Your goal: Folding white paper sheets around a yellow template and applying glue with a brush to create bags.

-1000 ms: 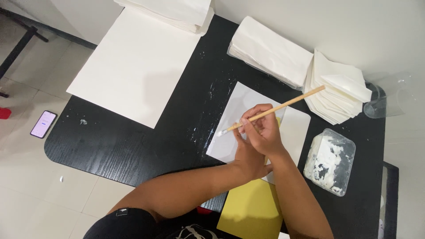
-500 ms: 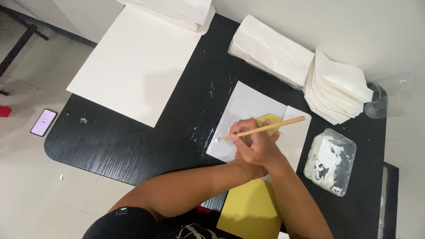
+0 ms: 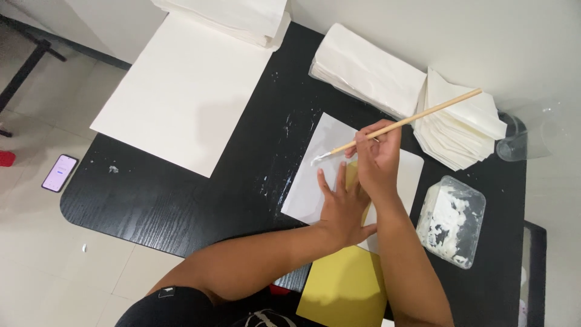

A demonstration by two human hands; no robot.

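The wooden brush [image 3: 405,123] sits in your right hand [image 3: 376,158], fingers pinched shut around the lower part of its long handle. Its white-tipped end points down and to the left of your grip, touching the white sheet [image 3: 321,175] near that sheet's left side. The free end of the handle slants up and away to the right, passing over the fanned stack of folded papers [image 3: 463,127].

Just below that grip, your left hand [image 3: 343,206] lies flat with fingers spread, pressing on the white sheet where a yellow piece [image 3: 353,175] shows between your fingers. It grasps nothing.

To the right of both hands stands a clear plastic tub [image 3: 451,221] smeared with white paste. Beyond the brush handle, a neat pile of white paper [image 3: 366,69] lies beside the fanned stack, and a clear cup [image 3: 523,142] rests at the far right. Under your forearms, a larger yellow sheet [image 3: 345,287] hangs over the near edge of the black table [image 3: 181,194]. Far to the left of your hands lies a large white board [image 3: 181,97], and a phone [image 3: 59,172] rests on the floor.
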